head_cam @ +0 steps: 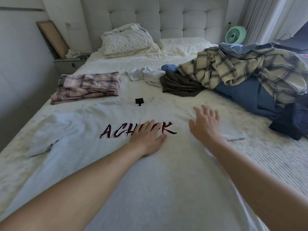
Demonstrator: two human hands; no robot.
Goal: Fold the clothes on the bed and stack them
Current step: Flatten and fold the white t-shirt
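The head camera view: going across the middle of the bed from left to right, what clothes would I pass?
Folded pink plaid garment → small white crumpled clothes → dark brown garment → cream and navy plaid shirt, which lies on top of navy blue clothes.
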